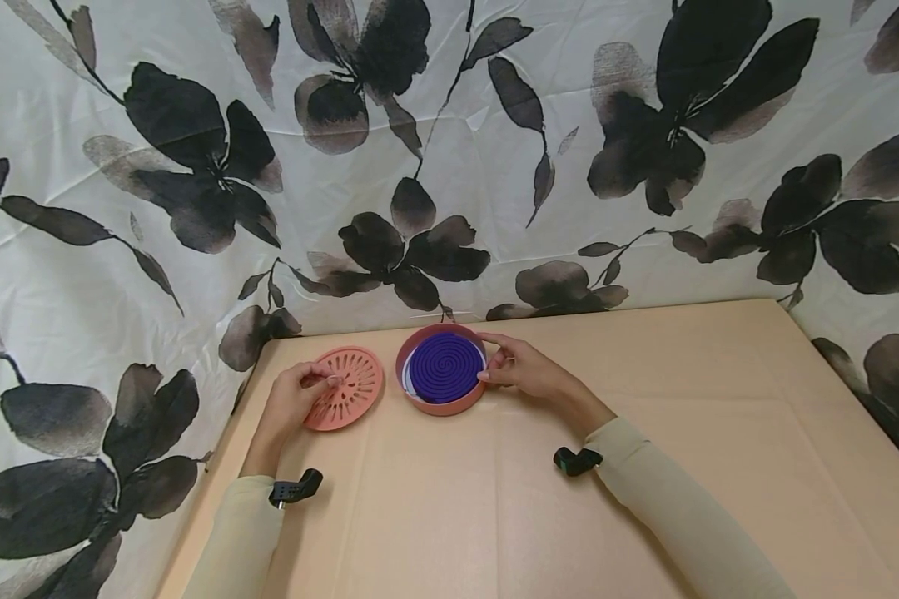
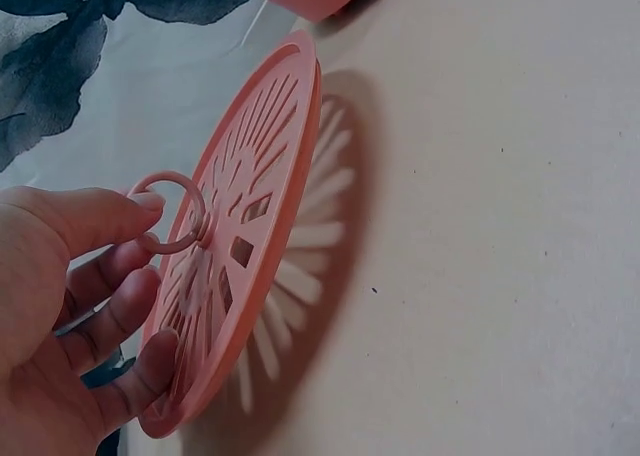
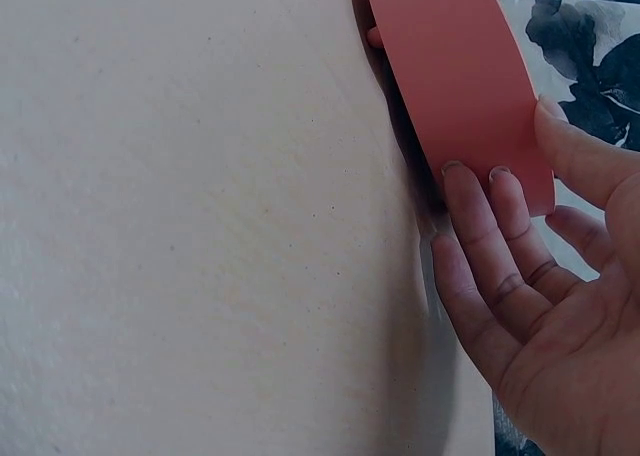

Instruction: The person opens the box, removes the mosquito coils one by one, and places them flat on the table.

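My left hand [image 1: 292, 398] pinches the small ring handle [image 2: 196, 214] of a round pink slotted lid [image 1: 354, 388] between thumb and fingers. In the left wrist view the lid stands above the table, its slotted shadow falling beside it. To its right sits a round pink mosquito coil holder [image 1: 440, 409], a shallow dish with a plain side wall. A dark blue spiral mosquito coil [image 1: 445, 368] lies inside it, with a whitish edge showing at the left. My right hand [image 1: 523, 366] holds the holder's right side, fingertips on the outer wall and thumb at the rim.
A light tan table [image 1: 539, 499] lies under everything, its back edge close behind the holder. White cloth with dark flowers [image 1: 449, 166] hangs behind and to the sides. Each wrist wears a black strapped device, at the left [image 1: 295, 487] and right [image 1: 577, 461].
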